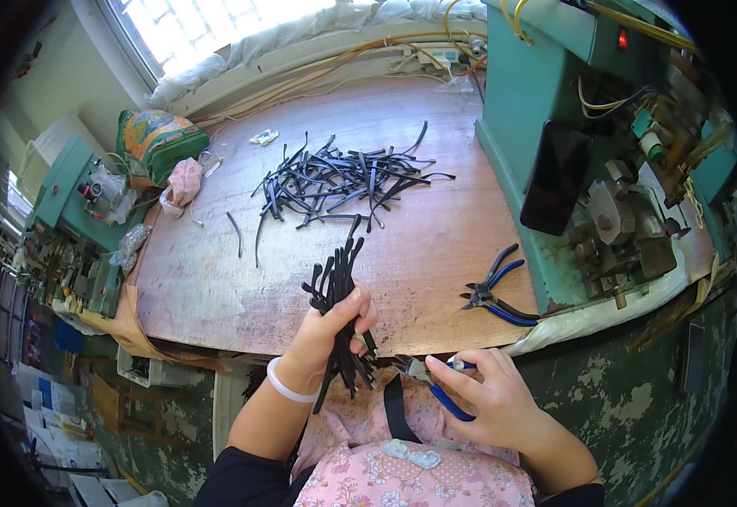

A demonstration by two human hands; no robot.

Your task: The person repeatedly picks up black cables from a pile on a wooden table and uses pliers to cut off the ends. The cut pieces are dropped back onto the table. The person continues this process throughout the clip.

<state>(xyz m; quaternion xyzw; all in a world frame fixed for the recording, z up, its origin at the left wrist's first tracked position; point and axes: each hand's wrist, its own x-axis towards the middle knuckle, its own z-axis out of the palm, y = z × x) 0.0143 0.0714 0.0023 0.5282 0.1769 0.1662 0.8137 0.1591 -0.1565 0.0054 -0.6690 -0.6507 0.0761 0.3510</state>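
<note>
My left hand (348, 325), with a white band on its wrist, is closed round a bundle of thin black pieces with curved ends (334, 277), which look like eyeglass temples. The bundle stands roughly upright at the table's front edge, its lower ends poking out below the fist. In my right hand (495, 397) are blue-handled pliers (437, 384), their jaws pointing left, close to the bundle's lower ends. Whether the jaws touch a piece I cannot tell. A loose pile of similar temples (339, 182) lies farther back on the wooden table (208, 287).
A second pair of blue-handled pliers (497, 291) lies open at the table's right. Beside it stands a green machine (508, 152) with a black phone (557, 177) on its side. At left are a green-orange bag (159, 139), a pink cloth bundle (184, 182) and another green machine (68, 198).
</note>
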